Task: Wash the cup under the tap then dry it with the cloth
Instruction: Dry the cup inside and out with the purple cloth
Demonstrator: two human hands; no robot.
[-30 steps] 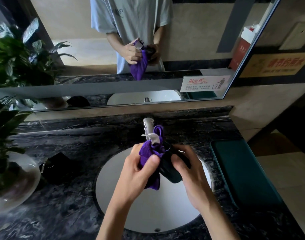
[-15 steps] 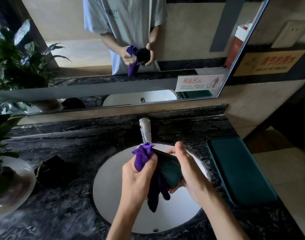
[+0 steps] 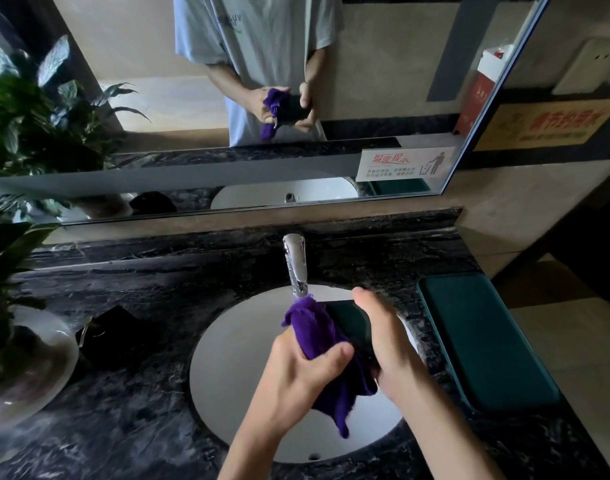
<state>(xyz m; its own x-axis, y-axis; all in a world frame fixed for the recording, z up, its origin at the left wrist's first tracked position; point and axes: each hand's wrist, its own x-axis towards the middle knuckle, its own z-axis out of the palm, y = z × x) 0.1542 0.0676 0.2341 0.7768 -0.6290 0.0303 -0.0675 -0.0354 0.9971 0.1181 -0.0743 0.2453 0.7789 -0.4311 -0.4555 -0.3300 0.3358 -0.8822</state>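
Both hands over the white sink basin (image 3: 234,368), just below the chrome tap (image 3: 295,265). Left hand (image 3: 296,379) clenched around a purple cloth (image 3: 317,332), thumb pressing the fabric against the cup; bunched top of the cloth sits right under the tap spout, loose tail hangs down over the basin. Right hand (image 3: 390,348) wraps the dark cup (image 3: 348,320) from the right side, thumb up along its upper edge, fingers hidden behind it. Cup held tilted over the basin, mostly covered by cloth and hands, only a dark strip visible between them. Cannot tell if water is running. Dark marble counter (image 3: 151,403) surrounds the basin. Dark green tray (image 3: 483,341) on the counter to the right, well apart from the hands. Small black object (image 3: 109,334) on the counter left of the basin, potted plant (image 3: 16,237) further left at the edge. Mirror (image 3: 158,98) behind the tap reflects the hands, cloth and cup.
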